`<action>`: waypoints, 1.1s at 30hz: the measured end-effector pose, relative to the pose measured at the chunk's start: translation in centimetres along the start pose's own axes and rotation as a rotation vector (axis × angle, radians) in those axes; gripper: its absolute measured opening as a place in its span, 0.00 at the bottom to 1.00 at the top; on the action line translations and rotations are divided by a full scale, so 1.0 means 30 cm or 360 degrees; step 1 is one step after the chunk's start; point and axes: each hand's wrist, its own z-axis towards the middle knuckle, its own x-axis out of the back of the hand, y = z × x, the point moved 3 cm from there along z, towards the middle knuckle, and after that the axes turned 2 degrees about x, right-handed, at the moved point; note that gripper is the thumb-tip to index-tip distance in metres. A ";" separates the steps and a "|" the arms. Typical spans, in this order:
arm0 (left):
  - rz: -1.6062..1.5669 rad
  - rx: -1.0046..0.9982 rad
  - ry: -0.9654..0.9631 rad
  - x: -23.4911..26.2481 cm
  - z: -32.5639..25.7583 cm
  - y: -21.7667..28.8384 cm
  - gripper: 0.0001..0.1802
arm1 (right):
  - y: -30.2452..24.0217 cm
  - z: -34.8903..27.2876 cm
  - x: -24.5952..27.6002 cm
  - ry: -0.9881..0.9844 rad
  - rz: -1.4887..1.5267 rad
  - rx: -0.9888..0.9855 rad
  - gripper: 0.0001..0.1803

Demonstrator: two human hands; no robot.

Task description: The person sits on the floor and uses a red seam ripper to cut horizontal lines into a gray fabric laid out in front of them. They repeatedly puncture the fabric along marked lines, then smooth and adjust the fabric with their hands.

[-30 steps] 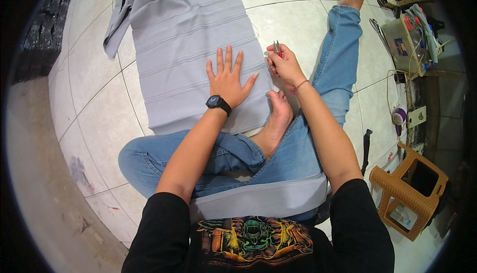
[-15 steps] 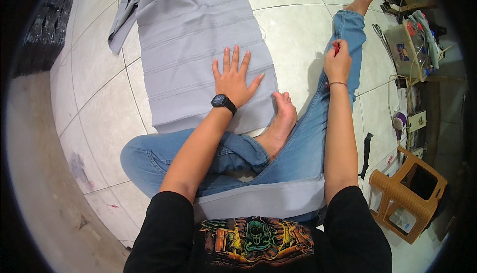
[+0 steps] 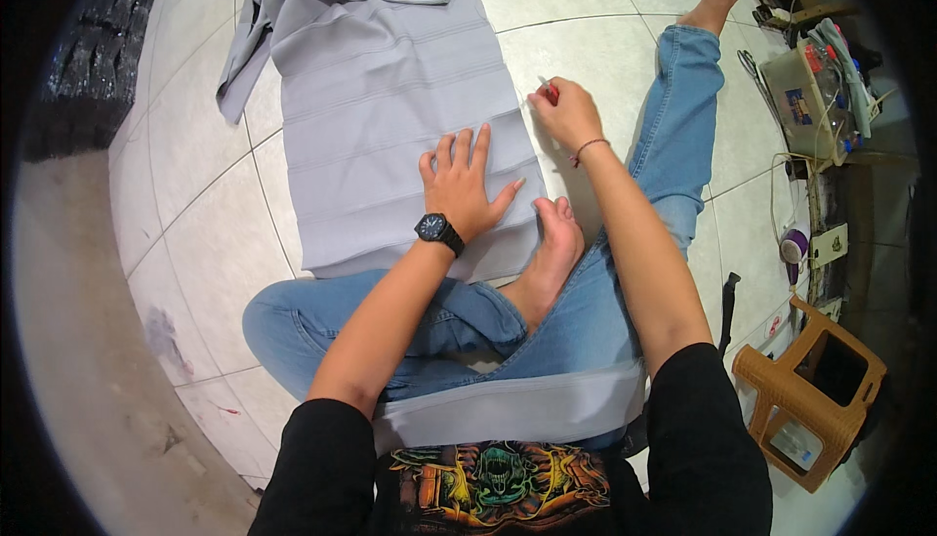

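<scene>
A long grey fabric [image 3: 390, 106] with several crosswise seams lies on the tiled floor in front of me, bunched at its far end. My left hand [image 3: 462, 185] rests palm down on its near right part, fingers spread, a black watch on the wrist. Beyond the fabric's right edge, my right hand [image 3: 571, 116] is closed round a small red tool [image 3: 550, 94] with a short pale tip. Its exact kind is mostly hidden by my fingers. Another grey strip of fabric [image 3: 508, 404] lies across my lap.
My bent leg and bare foot [image 3: 551, 248] border the fabric's near edge; the other leg [image 3: 673, 136] stretches out to the right. At the right are scissors [image 3: 756, 77], a pale bin of bottles [image 3: 805, 106] and a brown stool [image 3: 815, 380]. Black wrapped bundles [image 3: 93, 72] stand far left.
My right hand has moved left with the red tool, from above my outstretched leg to the fabric's right edge. My left hand has shifted slightly nearer on the fabric.
</scene>
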 end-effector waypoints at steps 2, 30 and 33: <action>0.0001 -0.0024 0.0016 0.025 0.003 0.012 0.50 | -0.015 -0.032 -0.043 0.0032 -0.0100 0.0013 0.14; -0.0390 -0.0192 -0.0381 -0.085 0.418 -0.025 0.07 | 0.020 -0.092 0.081 -0.0445 -0.0006 0.0095 0.19; -0.0376 -0.0188 -0.0339 -0.093 0.417 -0.023 0.06 | 0.018 -0.079 0.072 -0.0413 -0.0030 0.0108 0.17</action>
